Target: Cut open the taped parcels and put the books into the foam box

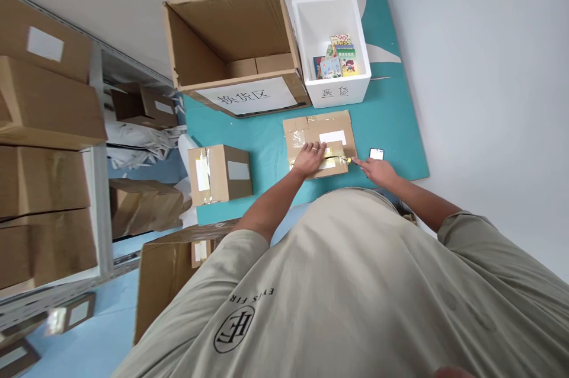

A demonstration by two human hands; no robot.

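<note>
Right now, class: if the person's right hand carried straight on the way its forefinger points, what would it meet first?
Most likely the end of the yellowish strip of tape on the flat cardboard package, just ahead of the right hand; the fingertip may already touch it.

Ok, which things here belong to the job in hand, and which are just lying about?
In hand: left hand resting on the flat cardboard parcel; right hand at the parcel's tape strip.

Lying about: smartphone, taped cardboard box, open carton, white foam box holding books.
</note>
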